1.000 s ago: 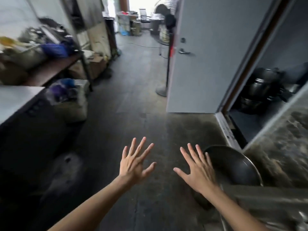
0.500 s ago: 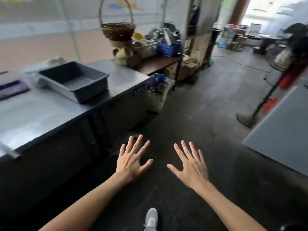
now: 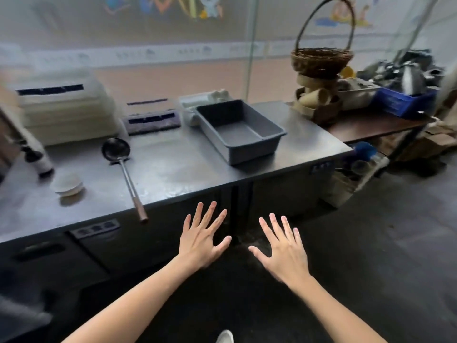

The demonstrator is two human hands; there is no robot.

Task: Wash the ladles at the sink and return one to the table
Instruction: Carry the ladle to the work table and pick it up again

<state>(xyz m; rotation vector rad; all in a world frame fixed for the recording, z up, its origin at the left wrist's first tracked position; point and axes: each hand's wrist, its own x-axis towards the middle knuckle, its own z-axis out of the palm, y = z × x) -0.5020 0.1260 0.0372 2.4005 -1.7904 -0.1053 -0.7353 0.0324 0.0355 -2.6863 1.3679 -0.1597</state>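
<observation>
A long-handled ladle (image 3: 123, 169) lies on the steel table (image 3: 173, 167), its dark bowl toward the wall and its copper-tipped handle poking just past the front edge. My left hand (image 3: 201, 240) hovers in front of the table's cabinet face with fingers spread and holds nothing. It is to the right of and below the ladle handle. My right hand (image 3: 284, 251) is spread the same way beside it, over the dark floor, also empty. No sink is in view.
On the table stand a grey plastic tub (image 3: 238, 131), a small white bowl (image 3: 68, 185), a dark bottle (image 3: 37, 157) and stacked white trays (image 3: 64, 112). A wicker basket (image 3: 321, 60) and a blue crate (image 3: 405, 100) crowd a lower brown table at the right.
The view has swung left from the corridor and door to face the steel table, bringing the ladle into sight. Both hands stay spread and empty in front of me.
</observation>
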